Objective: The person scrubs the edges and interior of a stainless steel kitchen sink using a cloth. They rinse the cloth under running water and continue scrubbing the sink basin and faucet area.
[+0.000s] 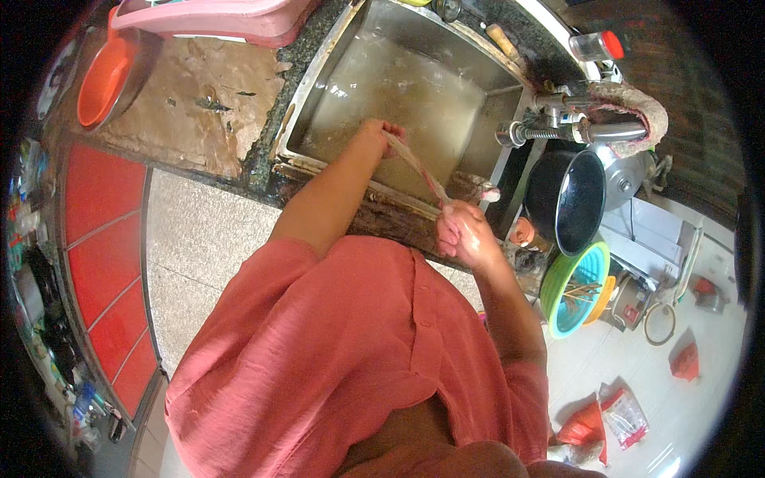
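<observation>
A wet, pale cloth with a pinkish edge is stretched and twisted into a rope between my two hands. My left hand grips its far end above the steel sink. Closer to my body, my right hand is closed around the near end at the sink's front edge. Cloudy water covers the sink bottom. Beside my right hand, a bit of pale cloth shows at the sink corner; whether it belongs to the same cloth I cannot tell.
A steel faucet draped with a rag is right of the sink, near a black pot and green and blue baskets. Leftward are a pink plastic rack and an orange basin. A wooden-handled tool rests behind the sink.
</observation>
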